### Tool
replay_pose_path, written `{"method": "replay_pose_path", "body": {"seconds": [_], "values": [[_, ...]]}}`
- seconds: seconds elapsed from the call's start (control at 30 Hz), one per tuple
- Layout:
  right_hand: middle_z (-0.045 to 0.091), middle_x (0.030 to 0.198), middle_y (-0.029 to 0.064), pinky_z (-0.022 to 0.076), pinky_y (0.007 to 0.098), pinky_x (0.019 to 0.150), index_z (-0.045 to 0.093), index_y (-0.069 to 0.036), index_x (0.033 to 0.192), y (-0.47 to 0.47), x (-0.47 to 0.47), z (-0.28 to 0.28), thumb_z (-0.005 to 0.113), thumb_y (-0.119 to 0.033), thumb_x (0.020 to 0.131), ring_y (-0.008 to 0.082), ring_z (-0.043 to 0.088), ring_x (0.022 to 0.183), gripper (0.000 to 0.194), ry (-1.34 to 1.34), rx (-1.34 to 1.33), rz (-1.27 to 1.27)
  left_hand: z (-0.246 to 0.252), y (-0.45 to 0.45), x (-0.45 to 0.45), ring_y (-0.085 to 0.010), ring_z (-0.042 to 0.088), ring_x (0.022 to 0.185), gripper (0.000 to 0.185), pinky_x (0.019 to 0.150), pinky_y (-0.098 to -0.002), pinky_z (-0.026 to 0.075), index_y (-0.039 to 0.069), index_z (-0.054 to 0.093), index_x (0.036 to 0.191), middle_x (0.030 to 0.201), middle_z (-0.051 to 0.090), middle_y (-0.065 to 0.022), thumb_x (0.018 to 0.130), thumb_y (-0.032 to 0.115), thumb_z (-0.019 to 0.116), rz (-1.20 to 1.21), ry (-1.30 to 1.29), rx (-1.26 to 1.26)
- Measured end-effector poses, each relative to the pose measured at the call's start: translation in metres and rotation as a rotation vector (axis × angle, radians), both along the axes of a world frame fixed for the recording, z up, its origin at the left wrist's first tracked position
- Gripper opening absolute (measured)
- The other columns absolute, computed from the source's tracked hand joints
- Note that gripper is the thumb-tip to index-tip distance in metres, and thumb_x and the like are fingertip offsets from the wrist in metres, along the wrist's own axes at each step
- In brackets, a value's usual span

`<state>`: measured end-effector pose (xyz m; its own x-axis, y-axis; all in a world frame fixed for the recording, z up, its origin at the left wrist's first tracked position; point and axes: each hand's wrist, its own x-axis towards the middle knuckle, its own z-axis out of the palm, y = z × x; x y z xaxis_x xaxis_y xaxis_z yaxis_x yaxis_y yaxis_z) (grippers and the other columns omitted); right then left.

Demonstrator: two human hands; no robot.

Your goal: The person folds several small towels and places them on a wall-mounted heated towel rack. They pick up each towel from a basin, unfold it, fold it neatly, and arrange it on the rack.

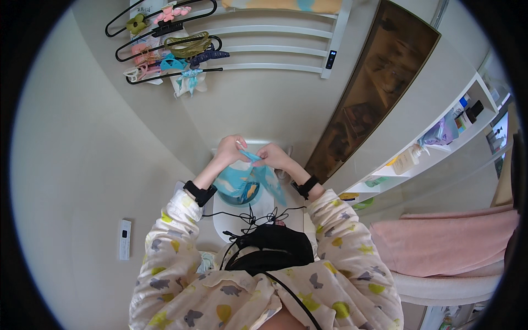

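Note:
Before me, a thin blue-and-white patterned cloth [234, 180] hangs in folds from both hands. My left hand [229, 149] pinches its gathered upper edge, and my right hand [274, 156] grips it close beside. One loose end trails down on the right. Below the cloth is a round blue tub [238, 201], partly covered by it. Something dark blue and yellow shows inside; I cannot tell what it is. The tub appears to stand on a white toilet lid [220, 218]. Black bands circle both wrists.
Black hangers [165, 49] with several hair clips hang by a white towel rack [284, 31]. Right, a wall shelf holds a pump bottle [406, 160]; a pink towel [445, 243] hangs lower. A white wall device [125, 240] is at left. Black cords [251, 218] lie before my body.

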<state>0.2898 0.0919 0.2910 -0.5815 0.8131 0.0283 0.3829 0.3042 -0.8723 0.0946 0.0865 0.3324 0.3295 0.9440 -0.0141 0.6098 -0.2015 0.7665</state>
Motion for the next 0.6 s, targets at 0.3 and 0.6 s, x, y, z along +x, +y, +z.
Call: {"method": "replay_pose_path", "body": {"seconds": [0.3,0.6], "values": [[0.055,0.063,0.0007,0.0399,0.0227,0.056,0.061,0.000,0.080,-0.026,0.037,-0.011,0.065,-0.013,0.081,0.0062,0.047,0.059,0.013,0.216,-0.068,-0.051,-0.013,-0.013,-0.033,-0.0124,0.061,0.073,0.031,0.073,-0.0277,0.049,0.001,0.060,0.093,0.085,0.064,-0.0090,0.064,-0.005,0.072,-0.089,-0.403,-0.111],[0.051,0.081,0.0045,0.0402,0.0246,0.071,0.053,-0.004,0.099,-0.031,0.068,0.063,0.048,-0.013,0.090,0.0118,0.046,0.074,0.014,0.149,0.063,-0.102,-0.091,-0.006,0.001,-0.0285,0.026,0.129,0.049,0.100,-0.0449,0.030,0.024,0.028,0.138,0.138,0.030,-0.0138,0.093,0.040,0.040,-0.091,-0.438,-0.596]]}}
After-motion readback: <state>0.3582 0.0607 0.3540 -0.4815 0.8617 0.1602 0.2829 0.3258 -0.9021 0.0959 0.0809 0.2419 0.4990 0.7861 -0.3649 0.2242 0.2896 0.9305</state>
